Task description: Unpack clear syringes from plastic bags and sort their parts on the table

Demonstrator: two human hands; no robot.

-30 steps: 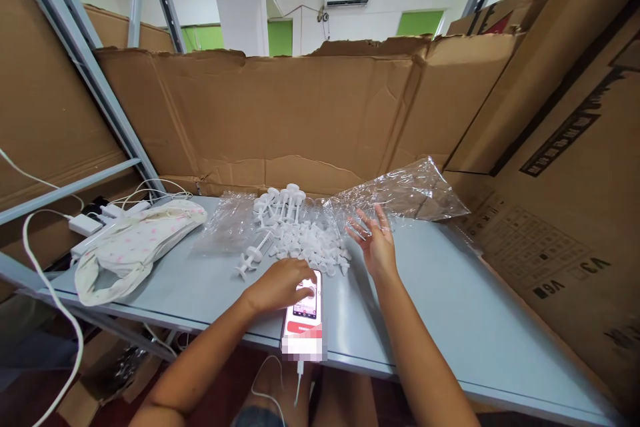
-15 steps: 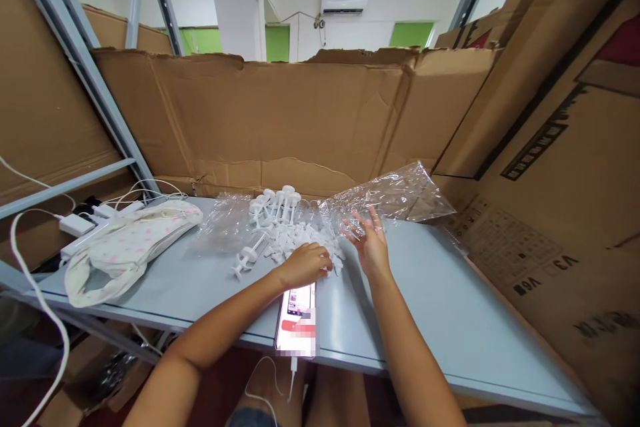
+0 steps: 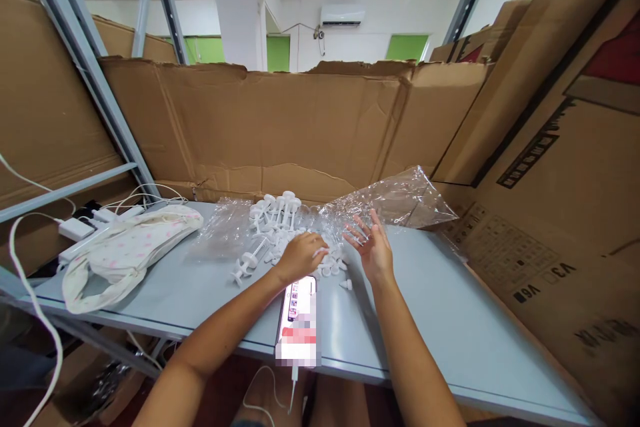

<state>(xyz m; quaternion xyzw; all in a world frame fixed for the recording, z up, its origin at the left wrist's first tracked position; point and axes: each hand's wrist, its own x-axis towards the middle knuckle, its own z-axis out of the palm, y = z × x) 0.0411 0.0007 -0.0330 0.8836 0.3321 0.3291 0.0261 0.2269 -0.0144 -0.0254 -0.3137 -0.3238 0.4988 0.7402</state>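
Observation:
My left hand (image 3: 302, 257) is closed at the front of a pile of small white plastic pieces (image 3: 336, 260), with a small white plastic piece (image 3: 320, 252) showing at its fingertips. To the right, my right hand (image 3: 375, 250) is held up with its fingers spread and nothing in it. A loose white cap-like piece (image 3: 346, 285) lies on the table below it. Behind the pile stand several white plungers (image 3: 280, 208) with round ends. A clear syringe-like tube with white ends (image 3: 249, 261) lies to the left of my left hand.
A lit phone (image 3: 299, 310) on a charging cable lies at the grey table's (image 3: 450, 307) front edge. Clear plastic bags (image 3: 220, 230) lie behind, one near my right hand. A spotted cloth bag (image 3: 145, 247) and power strip (image 3: 80, 243) are at left. Cardboard (image 3: 290, 127) walls the back and right.
My left hand has shifted slightly left and up. A loose white piece now lies apart from the pile, below my right hand. My right hand stays spread. The view has tilted slightly.

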